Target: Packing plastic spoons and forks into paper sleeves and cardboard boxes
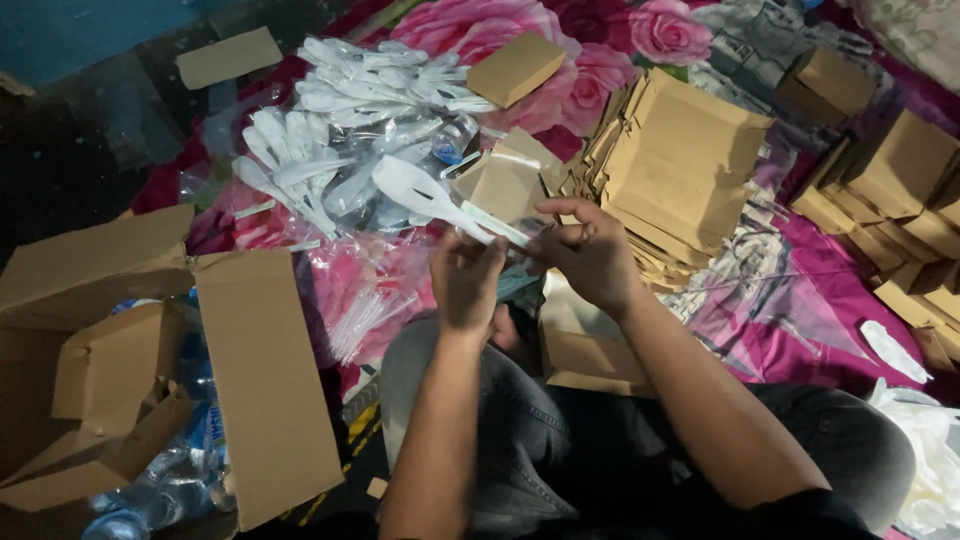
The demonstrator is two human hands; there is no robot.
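My left hand (465, 280) and my right hand (590, 250) meet over my lap, both gripping a white plastic spoon (425, 195) by its handle. The spoon's bowl points up and to the left. Something thin and pale green shows at the handle between my fingers. Just beyond the spoon lies a heap of white plastic spoons in clear wrappers (345, 130). A leaning stack of flat brown cardboard boxes (675, 165) stands to the right of my right hand.
An open brown carton (255, 380) with water bottles (170, 470) inside sits at the left. Folded small brown boxes (900, 170) are piled at the right. One small box (515, 68) lies on the pink floral cloth (800, 310). White plastic bags (930, 440) sit bottom right.
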